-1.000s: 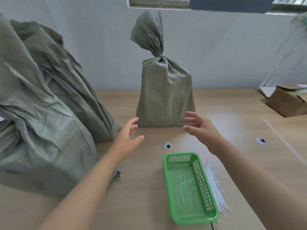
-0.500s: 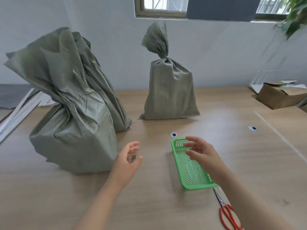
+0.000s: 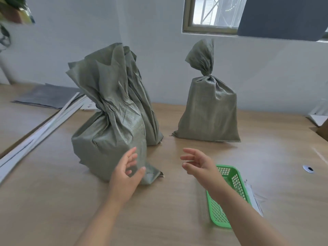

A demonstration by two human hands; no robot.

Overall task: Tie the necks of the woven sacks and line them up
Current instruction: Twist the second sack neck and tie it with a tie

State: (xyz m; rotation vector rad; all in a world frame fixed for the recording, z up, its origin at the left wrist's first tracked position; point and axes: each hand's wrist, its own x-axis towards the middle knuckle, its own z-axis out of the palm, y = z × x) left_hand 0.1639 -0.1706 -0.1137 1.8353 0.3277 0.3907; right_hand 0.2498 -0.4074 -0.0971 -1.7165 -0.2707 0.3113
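Head view: tied grey-green woven sack (image 3: 209,110) is stood upright near wooden table's (image 3: 159,210) far edge, neck upward; left hand (image 3: 126,172) and right hand (image 3: 198,165) are spread.

Rear sack (image 3: 142,107) is mostly hidden behind the front sack (image 3: 110,132). Right forearm (image 3: 248,215) covers half the green basket (image 3: 237,185), the white bits (image 3: 255,201) beside it are pure blur, and the cardboard box (image 3: 324,130) is chopped off at the worktop's right edge.

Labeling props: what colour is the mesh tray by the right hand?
Bright green tray, clearest in the head view.
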